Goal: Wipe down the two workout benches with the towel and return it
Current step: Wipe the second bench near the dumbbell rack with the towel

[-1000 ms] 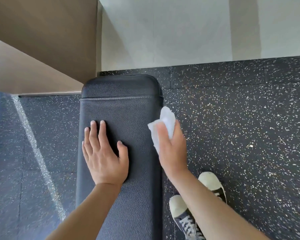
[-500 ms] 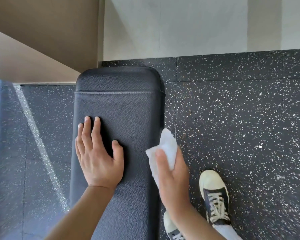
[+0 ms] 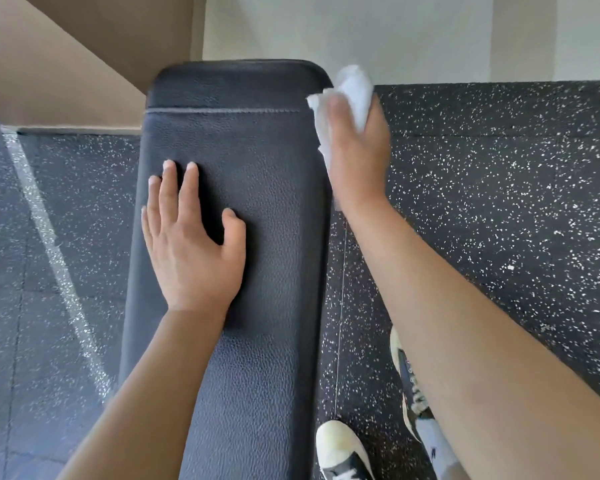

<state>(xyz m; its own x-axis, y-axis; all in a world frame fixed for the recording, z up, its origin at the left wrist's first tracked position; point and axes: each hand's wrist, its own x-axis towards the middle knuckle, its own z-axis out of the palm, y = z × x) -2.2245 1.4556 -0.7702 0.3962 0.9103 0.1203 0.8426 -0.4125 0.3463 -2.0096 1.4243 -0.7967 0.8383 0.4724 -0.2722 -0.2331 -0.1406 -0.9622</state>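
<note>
Towel under right-hand fingers

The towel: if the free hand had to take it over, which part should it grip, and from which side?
Probably the bunched end of the towel sticking out past the right hand, reached from the bench's far end. The rest is under that hand. The left hand lies flat on the bench.

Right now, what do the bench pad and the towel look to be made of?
Bench pad: looks like black vinyl or faux leather, with a pebbled grain, slight sheen and a stitched seam. Towel in the right hand: thin, white and crumpled, probably paper or a disposable wipe.
</note>
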